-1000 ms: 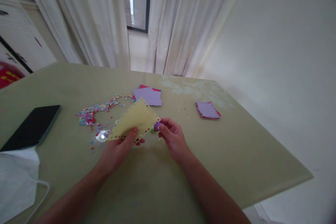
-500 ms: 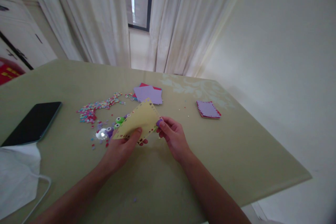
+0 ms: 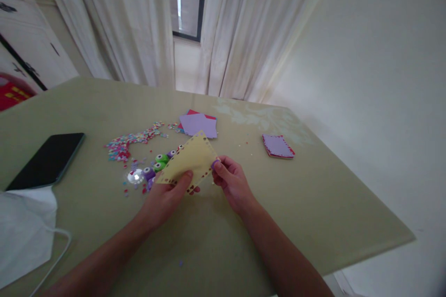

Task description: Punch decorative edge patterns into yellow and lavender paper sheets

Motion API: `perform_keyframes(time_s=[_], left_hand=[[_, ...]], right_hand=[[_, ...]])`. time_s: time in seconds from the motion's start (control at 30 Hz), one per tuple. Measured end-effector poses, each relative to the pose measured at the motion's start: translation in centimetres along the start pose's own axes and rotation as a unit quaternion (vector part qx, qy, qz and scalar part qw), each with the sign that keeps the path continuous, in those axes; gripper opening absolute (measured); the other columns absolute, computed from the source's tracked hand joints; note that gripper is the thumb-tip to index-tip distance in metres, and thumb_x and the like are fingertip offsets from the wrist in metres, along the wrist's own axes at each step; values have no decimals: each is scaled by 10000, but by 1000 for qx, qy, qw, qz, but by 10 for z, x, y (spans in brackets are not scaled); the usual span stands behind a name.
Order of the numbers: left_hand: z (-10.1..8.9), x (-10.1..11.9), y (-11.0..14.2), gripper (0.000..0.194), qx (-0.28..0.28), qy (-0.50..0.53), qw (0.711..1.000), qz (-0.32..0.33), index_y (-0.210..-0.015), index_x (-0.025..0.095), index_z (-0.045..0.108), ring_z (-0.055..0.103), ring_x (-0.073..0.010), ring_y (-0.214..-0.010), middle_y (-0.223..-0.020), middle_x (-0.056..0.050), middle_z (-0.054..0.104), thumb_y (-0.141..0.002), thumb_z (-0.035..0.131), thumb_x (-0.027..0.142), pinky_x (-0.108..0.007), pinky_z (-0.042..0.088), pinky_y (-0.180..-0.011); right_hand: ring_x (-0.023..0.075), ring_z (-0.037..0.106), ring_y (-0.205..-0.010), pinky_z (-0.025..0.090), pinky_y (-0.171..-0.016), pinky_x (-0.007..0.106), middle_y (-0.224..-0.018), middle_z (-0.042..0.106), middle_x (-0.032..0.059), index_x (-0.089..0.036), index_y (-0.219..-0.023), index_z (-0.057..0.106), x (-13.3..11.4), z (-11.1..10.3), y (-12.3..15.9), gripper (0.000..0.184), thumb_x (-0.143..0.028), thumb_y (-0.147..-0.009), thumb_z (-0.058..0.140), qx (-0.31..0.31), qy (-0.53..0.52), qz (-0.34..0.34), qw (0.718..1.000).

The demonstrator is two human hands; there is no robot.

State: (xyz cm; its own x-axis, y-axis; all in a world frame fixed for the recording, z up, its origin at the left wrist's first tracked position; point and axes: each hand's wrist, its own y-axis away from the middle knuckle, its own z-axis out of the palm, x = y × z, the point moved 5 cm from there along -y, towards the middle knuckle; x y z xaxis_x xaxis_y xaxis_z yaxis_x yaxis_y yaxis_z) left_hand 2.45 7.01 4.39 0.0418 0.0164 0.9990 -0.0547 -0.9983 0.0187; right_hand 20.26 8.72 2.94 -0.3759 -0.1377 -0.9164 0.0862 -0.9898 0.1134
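My left hand (image 3: 167,197) pinches the near edge of a pale yellow paper sheet (image 3: 190,160) with small holes punched along its borders, holding it tilted above the green table (image 3: 313,204). My right hand (image 3: 232,182) is closed around a small purple punch (image 3: 215,163) set at the sheet's right edge. Small green and purple punches (image 3: 157,161) lie on the table just left of the sheet, partly behind it.
A scatter of coloured paper bits (image 3: 128,143) lies left of centre. A purple and red paper stack (image 3: 198,124) sits further back, a smaller stack (image 3: 278,145) to the right. A black phone (image 3: 47,158) and a white mask (image 3: 22,232) lie at the left.
The yellow sheet and both hands have shifted slightly right and up in view, uncovering the green and purple punches on the table behind it.
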Motion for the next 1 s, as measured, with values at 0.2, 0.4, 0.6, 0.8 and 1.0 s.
perform_keyframes(time_s=[0.2,0.4,0.6,0.8,1.0], left_hand=[[2,2,2,266,8,-3,1000,-8,-977,217,777,780,-249,-675,-1004,-82,846,-847,688,431,-343,667,-646],[0,2,2,205,29,13,999,-11,-860,243,792,773,-280,-704,-973,-71,848,-800,767,437,-361,662,-627],[-7,8,0,229,68,51,996,-40,-839,258,782,734,-290,-598,-820,-55,826,-703,832,436,-388,626,-564],[-13,6,-1,225,81,21,996,-35,-845,244,773,736,-281,-597,-848,-58,833,-746,801,444,-395,620,-608],[-12,5,-1,225,58,-6,998,-34,-783,246,792,763,-323,-717,-754,-69,816,-752,801,469,-394,624,-691]], right_hand=[[85,371,-555,238,-523,239,-634,526,-53,-189,-803,674,0,0,1,447,-536,-708,939,-1,1,-5,1000],[72,320,-508,203,-488,249,-605,513,-62,-186,-790,685,-1,-1,2,422,-511,-708,941,19,4,-17,1000],[74,436,-543,293,-494,220,-709,638,-8,-180,-831,737,-6,-5,0,424,-517,-683,946,26,-48,-11,998],[73,464,-573,351,-508,201,-768,646,6,-168,-942,775,-5,-22,-9,456,-554,-732,898,89,-79,-15,993],[84,351,-543,264,-478,230,-698,512,-40,-195,-910,754,-8,-16,-8,426,-606,-812,808,47,-5,-53,997]])
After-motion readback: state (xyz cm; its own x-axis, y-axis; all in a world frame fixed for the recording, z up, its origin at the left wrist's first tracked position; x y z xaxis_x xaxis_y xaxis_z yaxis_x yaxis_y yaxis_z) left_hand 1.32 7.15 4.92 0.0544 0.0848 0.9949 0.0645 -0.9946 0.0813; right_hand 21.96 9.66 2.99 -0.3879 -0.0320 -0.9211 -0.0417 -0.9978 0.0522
